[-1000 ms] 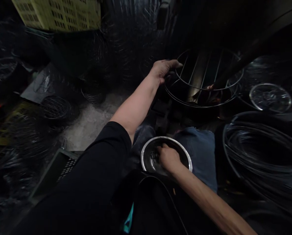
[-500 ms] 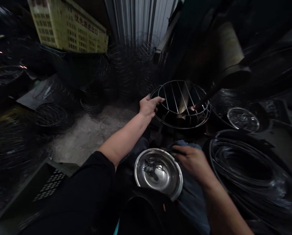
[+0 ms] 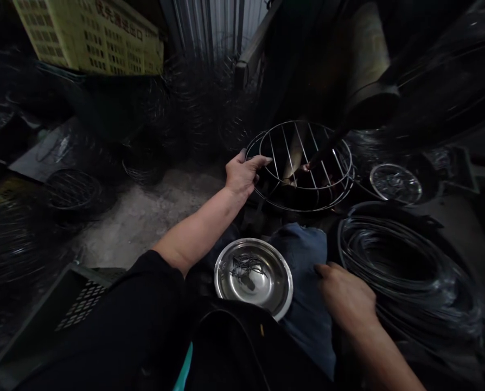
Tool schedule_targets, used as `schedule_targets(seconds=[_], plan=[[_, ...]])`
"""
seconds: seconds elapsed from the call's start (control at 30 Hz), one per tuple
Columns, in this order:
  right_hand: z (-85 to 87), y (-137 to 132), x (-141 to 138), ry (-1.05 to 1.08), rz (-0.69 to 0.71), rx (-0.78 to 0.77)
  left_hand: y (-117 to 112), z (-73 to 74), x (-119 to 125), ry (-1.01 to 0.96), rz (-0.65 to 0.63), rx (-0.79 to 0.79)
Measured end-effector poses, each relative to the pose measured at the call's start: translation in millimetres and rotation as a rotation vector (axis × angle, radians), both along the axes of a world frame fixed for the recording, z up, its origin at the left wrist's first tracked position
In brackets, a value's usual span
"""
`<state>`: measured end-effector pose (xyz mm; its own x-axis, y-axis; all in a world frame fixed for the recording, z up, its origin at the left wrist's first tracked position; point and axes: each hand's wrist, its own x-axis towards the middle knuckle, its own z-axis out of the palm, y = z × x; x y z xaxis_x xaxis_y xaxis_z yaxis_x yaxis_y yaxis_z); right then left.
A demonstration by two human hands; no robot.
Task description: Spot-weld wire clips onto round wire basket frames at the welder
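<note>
My left hand (image 3: 242, 175) grips the left rim of a round wire rack (image 3: 302, 145), which has parallel bars inside an upper ring and a wider ring below. A dark rod (image 3: 327, 149) with a coppery tip reaches over the bars from the upper right. Above the right knee of the blue jeans (image 3: 301, 260), my right hand (image 3: 346, 296) is closed, its fingers curled together; what they hold, if anything, is hidden. A shiny metal bowl (image 3: 283, 279) sits in the lap, with small bent wire pieces (image 3: 247, 266) in it.
On the right lies a large coil of wire (image 3: 389, 271) in a dark tub, with a smaller round metal dish (image 3: 396, 184) beyond it. A yellow crate (image 3: 100, 41) stands upper left, a green crate (image 3: 43, 326) lower left. Wire racks (image 3: 71, 187) lie around the floor.
My right hand has moved right and down, away from the bowl's rim. My left hand stays on the rack, whose bars lie at a slightly different angle. The whole view has shifted a little.
</note>
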<state>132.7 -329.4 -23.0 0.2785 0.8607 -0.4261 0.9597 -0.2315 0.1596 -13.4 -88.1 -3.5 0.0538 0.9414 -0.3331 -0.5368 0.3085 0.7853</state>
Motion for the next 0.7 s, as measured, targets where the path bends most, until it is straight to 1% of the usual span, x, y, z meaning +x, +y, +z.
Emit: schedule_targets(seconds=[0.07,0.1,0.13,0.17,0.23,0.3,0.33,0.4,0.47,0.57,0.7], plan=[[-0.1,5,6,0.046,0.014,-0.01,-2,1.1,0,0.001,0.003,-0.002],[-0.1,9,11,0.08,0.022,0.024,-3,1.7,-1,0.004,0.006,-0.003],[0.1,13,17,0.125,0.028,0.094,-5,2.2,-1,0.009,0.008,-0.003],[0.9,19,21,0.183,0.029,0.195,-6,2.5,-2,0.014,0.011,0.002],[5.3,37,25,0.323,0.013,0.45,-8,2.6,-4,0.024,0.018,0.013],[13.2,60,17,0.458,-0.034,0.673,-9,1.9,-3,0.027,0.039,0.003],[17.8,73,10,0.505,-0.067,0.75,-9,1.2,-3,0.026,0.051,-0.007],[25.3,97,-8,0.523,-0.145,0.856,-7,-1.0,-2,0.022,0.071,-0.004],[27.7,115,-24,0.547,-0.232,0.952,-5,-3.3,-2,0.022,0.075,0.028],[20.1,128,-38,0.718,-0.387,1.096,0,-5.0,-3,0.031,0.073,0.074],[2.8,129,-45,1.064,-0.607,1.214,2,-3.0,-4,0.042,0.067,0.126]])
